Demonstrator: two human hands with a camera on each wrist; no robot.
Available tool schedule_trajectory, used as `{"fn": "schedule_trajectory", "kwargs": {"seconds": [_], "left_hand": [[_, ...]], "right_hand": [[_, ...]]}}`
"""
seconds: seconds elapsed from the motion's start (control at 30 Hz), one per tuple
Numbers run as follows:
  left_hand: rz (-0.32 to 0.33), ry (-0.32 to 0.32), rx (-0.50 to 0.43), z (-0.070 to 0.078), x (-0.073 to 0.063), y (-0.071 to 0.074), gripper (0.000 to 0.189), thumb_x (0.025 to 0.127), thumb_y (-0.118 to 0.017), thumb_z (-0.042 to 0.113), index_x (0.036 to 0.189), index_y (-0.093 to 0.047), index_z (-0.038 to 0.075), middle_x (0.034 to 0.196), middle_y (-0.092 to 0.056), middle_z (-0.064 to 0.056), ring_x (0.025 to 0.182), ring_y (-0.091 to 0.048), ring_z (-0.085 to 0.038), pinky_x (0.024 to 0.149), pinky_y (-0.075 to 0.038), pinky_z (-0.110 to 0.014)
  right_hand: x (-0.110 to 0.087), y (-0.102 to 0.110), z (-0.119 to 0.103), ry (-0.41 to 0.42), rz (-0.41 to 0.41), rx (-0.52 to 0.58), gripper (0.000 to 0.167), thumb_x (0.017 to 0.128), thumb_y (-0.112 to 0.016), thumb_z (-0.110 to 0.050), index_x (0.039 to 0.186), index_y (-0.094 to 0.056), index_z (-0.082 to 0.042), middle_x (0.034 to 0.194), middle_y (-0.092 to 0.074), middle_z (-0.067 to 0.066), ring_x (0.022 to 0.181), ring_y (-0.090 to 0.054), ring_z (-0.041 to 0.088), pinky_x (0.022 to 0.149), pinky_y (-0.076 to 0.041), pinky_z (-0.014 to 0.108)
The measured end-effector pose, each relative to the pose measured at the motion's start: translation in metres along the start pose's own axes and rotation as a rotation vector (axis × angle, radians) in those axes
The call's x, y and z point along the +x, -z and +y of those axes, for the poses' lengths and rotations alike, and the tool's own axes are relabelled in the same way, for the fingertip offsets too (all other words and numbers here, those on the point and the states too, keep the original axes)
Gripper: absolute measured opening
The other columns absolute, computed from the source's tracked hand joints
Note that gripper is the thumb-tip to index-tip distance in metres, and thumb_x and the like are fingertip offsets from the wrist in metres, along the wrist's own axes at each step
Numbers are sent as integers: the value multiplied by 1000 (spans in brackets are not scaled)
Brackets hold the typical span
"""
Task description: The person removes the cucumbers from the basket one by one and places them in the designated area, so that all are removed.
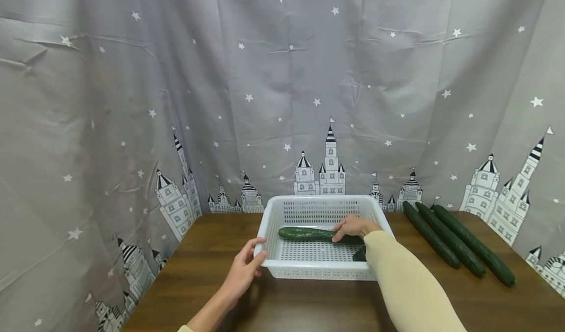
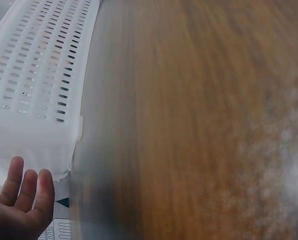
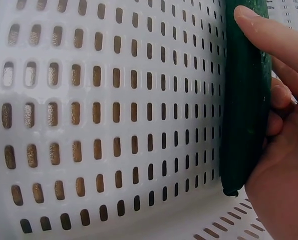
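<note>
A long green cucumber (image 1: 304, 233) lies lengthwise inside a white perforated plastic basket (image 1: 318, 271). My right hand (image 1: 350, 226) grips it near its right end; in the right wrist view the thumb and fingers sit around the cucumber (image 3: 245, 110), just over the slotted basket floor (image 3: 108, 115). Close to the right sleeve, another dark green piece (image 1: 359, 254) shows in the basket, mostly hidden by the arm. My left hand (image 1: 243, 268) holds the basket's left rim at the front corner. The left wrist view shows several fingers (image 2: 44, 192) against the basket's outer side (image 2: 43, 75).
Three more cucumbers (image 1: 454, 241) lie side by side on the wooden table (image 1: 198, 263), right of the basket. Behind the table hangs a grey curtain (image 1: 265, 77) with printed stars and castles.
</note>
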State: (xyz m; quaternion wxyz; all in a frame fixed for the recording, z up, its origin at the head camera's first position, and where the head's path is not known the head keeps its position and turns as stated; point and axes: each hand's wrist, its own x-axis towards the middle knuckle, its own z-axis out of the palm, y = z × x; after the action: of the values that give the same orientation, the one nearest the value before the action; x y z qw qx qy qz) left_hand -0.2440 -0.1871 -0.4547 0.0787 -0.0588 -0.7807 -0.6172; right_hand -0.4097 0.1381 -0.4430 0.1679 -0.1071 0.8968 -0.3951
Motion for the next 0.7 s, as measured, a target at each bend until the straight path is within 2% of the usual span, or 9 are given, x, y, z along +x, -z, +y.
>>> {"fn": "schedule_trajectory", "kwargs": {"seconds": [0.13,0.33,0.7], "left_hand": [[5,1,4,-1,-1,1,35,100,-63,21,133,-56,16,101,-62,-16,81,-58,-15,65,-51,-31],[3,38,7,-3,-3,1,34,100,-63,21,133,-57,19,100,-62,-14,81,-58,-14,66,-51,-31],[2,17,15,0,3,1,35,100,-62,19,135,-55,16,105,-62,-19,84,-58,-16,67,-51,-31]], "right_hand": [[-1,-2,0,-3,-13,-2,44,77,-85,-15,118,-73,-3,141,-57,22,134,-49,40,112,-39,52],[-2,-8,3,-17,2,2,43,76,-87,-15,116,-74,-4,133,-64,18,129,-54,38,110,-41,52],[-1,1,-2,-13,8,12,42,76,-86,-14,116,-75,-4,137,-61,19,131,-52,38,111,-40,52]]}}
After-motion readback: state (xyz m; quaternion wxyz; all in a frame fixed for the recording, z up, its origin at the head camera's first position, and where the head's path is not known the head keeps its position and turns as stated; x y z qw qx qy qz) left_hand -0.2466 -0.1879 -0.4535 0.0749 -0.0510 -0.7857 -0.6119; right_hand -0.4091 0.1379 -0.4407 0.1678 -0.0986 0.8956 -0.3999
